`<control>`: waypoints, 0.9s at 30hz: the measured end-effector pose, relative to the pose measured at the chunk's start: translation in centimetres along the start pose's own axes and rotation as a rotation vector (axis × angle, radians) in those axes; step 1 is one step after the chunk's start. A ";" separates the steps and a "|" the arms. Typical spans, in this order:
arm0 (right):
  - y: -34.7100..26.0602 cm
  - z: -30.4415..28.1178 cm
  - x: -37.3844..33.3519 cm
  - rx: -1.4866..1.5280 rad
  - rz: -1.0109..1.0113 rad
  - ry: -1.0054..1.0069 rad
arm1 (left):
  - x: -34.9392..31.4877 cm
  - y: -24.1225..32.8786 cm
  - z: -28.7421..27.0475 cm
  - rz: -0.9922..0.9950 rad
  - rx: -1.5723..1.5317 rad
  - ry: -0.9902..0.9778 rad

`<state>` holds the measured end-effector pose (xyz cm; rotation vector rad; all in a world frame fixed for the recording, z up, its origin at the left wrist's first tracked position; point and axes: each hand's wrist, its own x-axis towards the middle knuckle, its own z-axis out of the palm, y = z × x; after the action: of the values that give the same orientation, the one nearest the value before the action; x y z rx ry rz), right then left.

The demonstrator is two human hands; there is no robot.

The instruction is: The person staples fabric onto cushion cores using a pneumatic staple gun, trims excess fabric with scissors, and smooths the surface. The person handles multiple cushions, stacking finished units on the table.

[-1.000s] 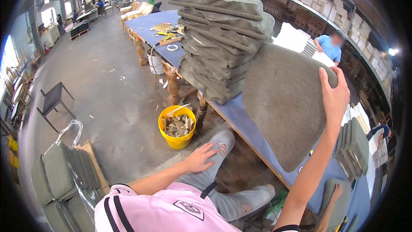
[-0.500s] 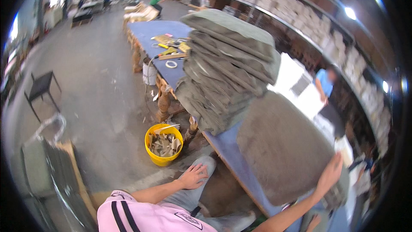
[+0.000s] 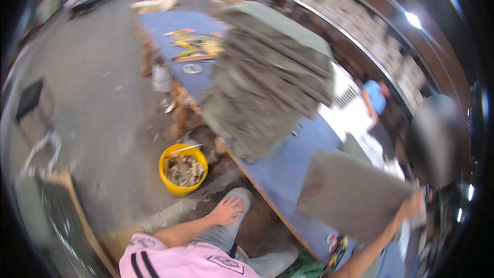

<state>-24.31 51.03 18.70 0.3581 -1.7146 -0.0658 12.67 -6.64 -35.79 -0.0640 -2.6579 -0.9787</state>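
My right hand (image 3: pixel 410 205) is closed on the right edge of an olive-grey cloth piece (image 3: pixel 350 193), which spreads over the right part of a blue-topped table (image 3: pixel 280 180). Motion blurs the fingers a little. On my grey-trousered left knee lies my left hand (image 3: pixel 227 211), fingers stretched out, holding nothing. Farther up the table rises a thick, loosely folded pile of the same olive-grey cloth (image 3: pixel 272 72). Beside my right forearm, small tools (image 3: pixel 337 249) with red, black and yellow parts lie near the table's edge.
A yellow bucket (image 3: pixel 165 179) of scraps stands on the floor left of the table. Tape (image 3: pixel 193 68) and yellow tools (image 3: pixel 188 46) lie at the table's far end. Wrapped dark panels (image 3: pixel 46 226) are at lower left, a black chair (image 3: pixel 32 100) beyond. A person in blue (image 3: pixel 374 98) stands across the table.
The cloth under my right hand has shifted and folded toward the right, baring blue tabletop and the small tools. My left hand stays on the knee. The view has turned slightly.
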 end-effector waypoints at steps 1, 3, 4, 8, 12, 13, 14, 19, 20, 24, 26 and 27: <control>-11.4 -0.2 0.9 0.478 0.243 0.059 | -1.6 -1.1 -1.9 -0.088 0.044 0.001; -11.7 -2.9 0.7 -0.020 -0.173 0.125 | 0.7 1.0 -1.1 -0.070 0.008 -0.051; -17.2 -4.3 1.4 0.068 -0.073 0.038 | 2.0 1.8 -3.2 0.000 -0.091 0.024; -32.8 -10.6 5.1 0.567 0.174 -0.059 | 11.8 11.1 -16.2 0.256 -0.119 0.503; -34.4 -13.4 3.3 0.775 -0.041 -0.054 | 22.8 24.6 -22.7 0.567 -0.114 0.730; -33.4 -13.5 1.8 0.763 0.006 -0.077 | 24.4 27.9 -22.7 0.628 -0.184 0.769; -32.2 -13.5 0.4 0.748 0.041 -0.098 | 25.3 30.0 -22.8 0.633 -0.183 0.705; -24.9 -11.7 -10.7 0.602 0.291 -0.041 | 26.8 22.6 -20.1 0.367 -0.484 0.767; -24.6 -11.9 -12.4 0.596 0.302 -0.031 | 27.1 21.4 -18.8 0.372 -0.548 0.779; -26.1 -12.7 -17.7 0.557 0.381 0.087 | 23.6 16.4 -17.8 0.399 -0.601 0.729; -26.3 -12.0 -20.5 0.539 0.391 0.173 | 21.1 12.4 -18.4 0.374 -0.643 0.690; -25.2 -11.3 -23.4 0.602 0.433 0.201 | 20.3 10.0 -18.7 0.344 -0.674 0.647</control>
<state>-5.21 35.31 -7.71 0.4074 -1.5497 0.7901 -0.17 -12.23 -9.92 -0.2848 -1.5988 -1.4229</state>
